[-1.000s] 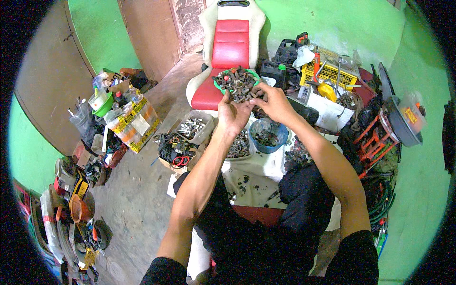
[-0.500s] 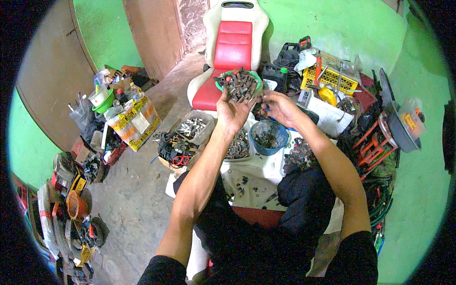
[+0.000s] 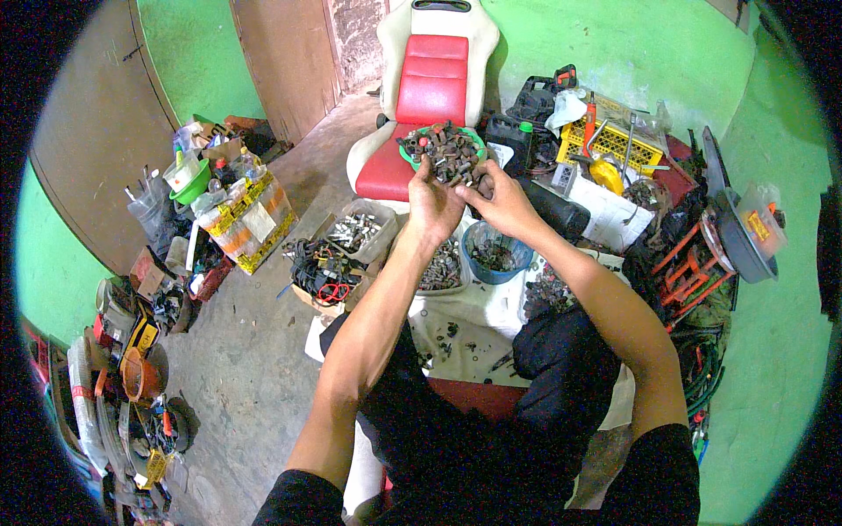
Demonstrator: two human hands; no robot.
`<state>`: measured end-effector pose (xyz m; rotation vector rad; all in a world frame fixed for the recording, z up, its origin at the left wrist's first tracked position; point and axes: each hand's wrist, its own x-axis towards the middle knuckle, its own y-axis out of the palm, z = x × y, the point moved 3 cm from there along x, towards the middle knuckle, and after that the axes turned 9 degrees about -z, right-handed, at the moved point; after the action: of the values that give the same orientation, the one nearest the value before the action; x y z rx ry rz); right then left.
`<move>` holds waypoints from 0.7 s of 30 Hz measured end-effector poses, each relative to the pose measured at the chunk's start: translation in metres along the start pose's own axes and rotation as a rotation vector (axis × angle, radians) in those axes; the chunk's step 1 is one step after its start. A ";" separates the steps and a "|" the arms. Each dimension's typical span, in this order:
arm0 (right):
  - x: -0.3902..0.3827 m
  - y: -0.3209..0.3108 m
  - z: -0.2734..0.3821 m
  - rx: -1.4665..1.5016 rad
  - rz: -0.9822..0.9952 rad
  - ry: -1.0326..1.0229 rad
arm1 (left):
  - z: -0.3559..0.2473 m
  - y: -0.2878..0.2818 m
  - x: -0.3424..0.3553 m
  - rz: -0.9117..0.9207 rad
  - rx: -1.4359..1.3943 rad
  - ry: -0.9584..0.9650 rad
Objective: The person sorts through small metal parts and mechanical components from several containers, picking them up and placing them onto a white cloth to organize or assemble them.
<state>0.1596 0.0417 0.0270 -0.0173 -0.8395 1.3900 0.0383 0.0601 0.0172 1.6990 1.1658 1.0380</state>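
My left hand (image 3: 433,207) is palm up and cupped at the near side of a green bowl (image 3: 481,143), thumb raised, with small dark metal parts (image 3: 465,167) resting against its fingers. Where the handful ends and the bowl's heap begins, I cannot tell. My right hand (image 3: 504,204) comes in from the right. Its thumb and fingertips are drawn together at the left fingers, and whatever they pinch is too small to name. Heaped with rusty, dark pieces and one red one, the bowl sits on the red and white seat (image 3: 382,168).
Nearer me stand a blue bucket (image 3: 496,272) of small parts, a clear tub (image 3: 368,226) of silvery pieces and a box of black cables (image 3: 320,270). Loose bits lie on a white cloth (image 3: 478,326). A yellow crate (image 3: 618,147) and a black jerrycan (image 3: 510,138) are at the back right.
My right hand has moved left and closed in on my left hand, so their fingers now meet. The left hand stays beside the bowl, its fingers slightly more curled.
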 end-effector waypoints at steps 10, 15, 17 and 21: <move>-0.003 -0.007 0.017 -0.088 -0.007 -0.075 | 0.002 -0.003 -0.001 -0.030 -0.091 -0.047; 0.001 0.003 -0.002 0.154 0.066 0.162 | -0.002 -0.015 0.003 -0.140 -0.120 -0.040; -0.001 0.005 -0.012 0.540 0.153 0.459 | -0.004 -0.014 0.001 -0.151 -0.145 -0.032; -0.001 0.003 -0.010 0.956 0.196 0.730 | -0.011 -0.012 0.002 -0.185 -0.242 -0.052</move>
<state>0.1625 0.0462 0.0179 0.1255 0.4747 1.6848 0.0245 0.0668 0.0098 1.3948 1.0932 0.9717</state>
